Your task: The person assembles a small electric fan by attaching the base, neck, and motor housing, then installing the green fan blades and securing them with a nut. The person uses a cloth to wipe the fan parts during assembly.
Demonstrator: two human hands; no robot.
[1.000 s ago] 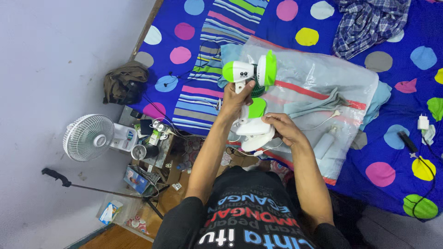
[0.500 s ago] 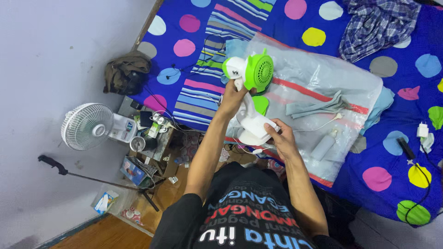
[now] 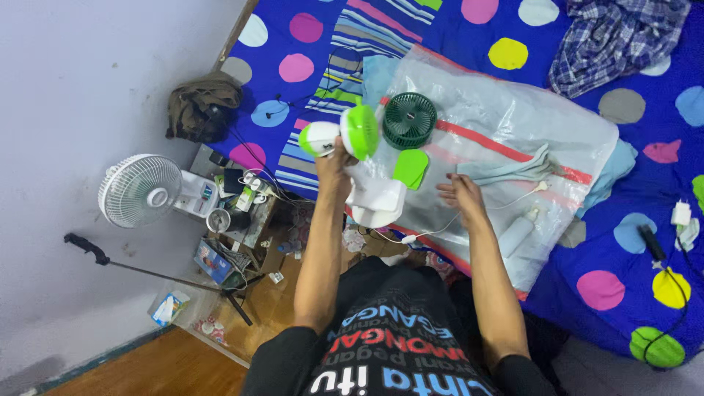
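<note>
On the clear plastic sheet [image 3: 513,125] spread over the polka-dot bedcover [image 3: 631,242], nearest you, a white cable [image 3: 433,231] runs along the sheet's near edge, with a white bottle [image 3: 515,233] just right of it. Your right hand [image 3: 460,196] rests on the sheet, fingers loosely spread, holding nothing. Your left hand [image 3: 334,165] is closed around the stem of the white-and-green mini fan [image 3: 345,139], raised off the sheet's left edge, its white base [image 3: 378,202] hanging below. Farther on the sheet lie a green panel [image 3: 411,168], a dark green grille [image 3: 409,120] and grey cloth [image 3: 513,169]. Beyond the sheet's far corner sits a plaid shirt [image 3: 616,37].
</note>
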